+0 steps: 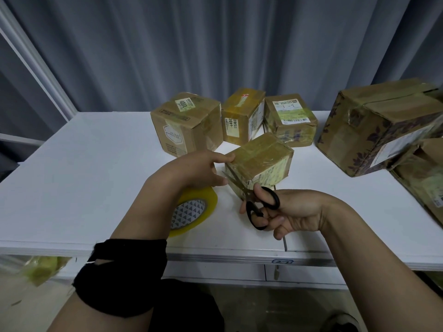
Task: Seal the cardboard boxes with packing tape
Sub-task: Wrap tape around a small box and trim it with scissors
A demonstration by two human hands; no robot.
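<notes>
At frame centre, the left hand (199,168) grips the closed small box (261,161); contents hidden. The right hand (294,212) holds open scissors (249,207) beside a tape roll (191,212).

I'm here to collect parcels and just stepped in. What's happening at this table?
A person is taping boxes. The left hand holds a small taped box by its near corner, with the yellow tape roll sitting under that wrist. The right hand holds black-handled scissors, blades open, against the box's side. More taped boxes stand behind.
</notes>
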